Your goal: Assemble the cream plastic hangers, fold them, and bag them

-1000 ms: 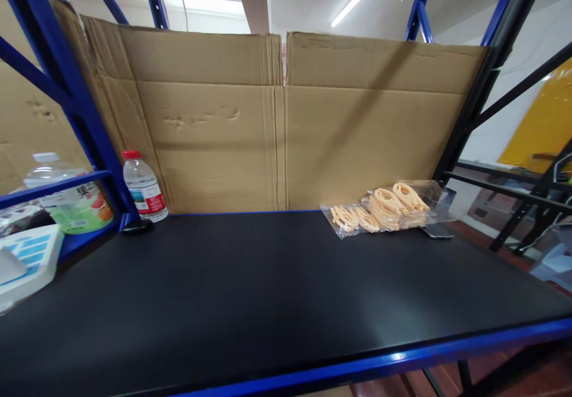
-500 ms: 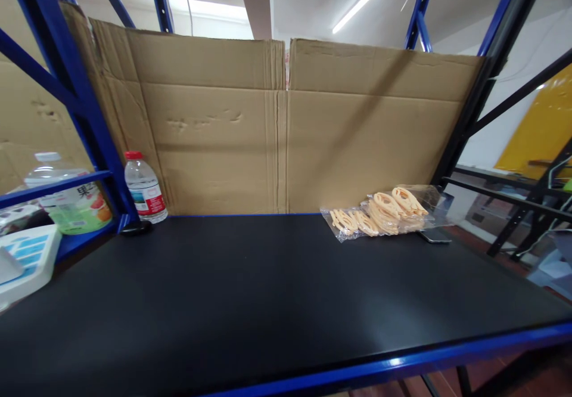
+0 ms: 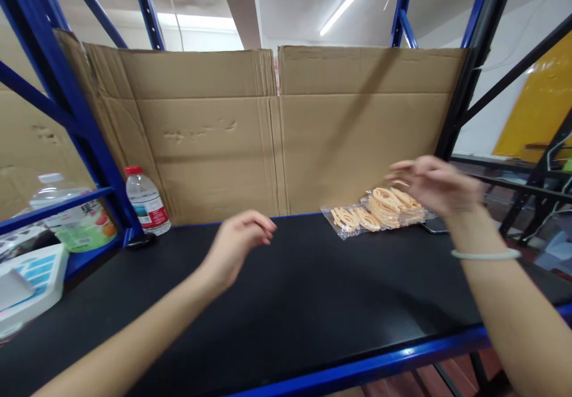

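My left hand (image 3: 239, 245) hovers over the middle of the black tabletop (image 3: 304, 290), its fingers loosely bent and nothing visible in them. To the right, my right hand (image 3: 431, 183), slightly blurred, is raised by the right end of a clear plastic bag (image 3: 336, 221) with several beige looped pieces (image 3: 385, 201) in it. Some of its fingers reach out to the left and look apart. Whether they touch the bag I cannot tell. A pale bracelet (image 3: 485, 254) circles my right wrist. Partly under the bag's right end lies a flat dark object (image 3: 434, 225).
Cardboard panels (image 3: 214, 146) stand along the back edge between blue posts. At the left are a red-capped water bottle (image 3: 146, 201), a small black object (image 3: 140, 241), a large labelled jug (image 3: 83, 224) and a white-and-blue device (image 3: 38, 284). A blue rail (image 3: 384, 361) edges the front.
Both hands have come into view over the table, the right one beside the bag. My view has shifted slightly, and the objects on the table look unmoved.
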The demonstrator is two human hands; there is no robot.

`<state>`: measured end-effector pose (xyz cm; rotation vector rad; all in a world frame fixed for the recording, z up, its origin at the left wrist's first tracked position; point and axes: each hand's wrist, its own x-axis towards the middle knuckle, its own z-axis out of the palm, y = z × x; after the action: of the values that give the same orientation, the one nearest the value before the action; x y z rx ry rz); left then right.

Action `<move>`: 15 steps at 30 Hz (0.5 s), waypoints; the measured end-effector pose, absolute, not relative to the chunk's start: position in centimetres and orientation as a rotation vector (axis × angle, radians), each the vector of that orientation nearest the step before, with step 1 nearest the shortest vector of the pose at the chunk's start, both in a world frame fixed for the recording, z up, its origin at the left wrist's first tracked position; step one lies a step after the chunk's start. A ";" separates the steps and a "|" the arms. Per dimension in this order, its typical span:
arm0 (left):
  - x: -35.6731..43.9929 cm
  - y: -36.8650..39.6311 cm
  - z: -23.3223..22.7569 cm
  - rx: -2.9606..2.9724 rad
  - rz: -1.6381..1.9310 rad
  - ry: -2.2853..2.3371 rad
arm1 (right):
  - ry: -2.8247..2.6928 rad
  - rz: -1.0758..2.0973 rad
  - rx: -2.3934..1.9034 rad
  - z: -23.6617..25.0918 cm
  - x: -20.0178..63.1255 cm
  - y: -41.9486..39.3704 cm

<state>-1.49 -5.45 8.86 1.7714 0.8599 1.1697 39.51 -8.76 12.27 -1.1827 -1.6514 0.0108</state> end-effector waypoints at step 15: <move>0.5 -8.5 0.9 2.787 0.826 0.384 | -2.202 -0.534 -1.851 -0.8 38.6 2.3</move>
<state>0.54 -8.50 0.95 2.7867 0.3840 0.8262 38.61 2.31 -0.80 -1.8508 -2.2024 -0.5341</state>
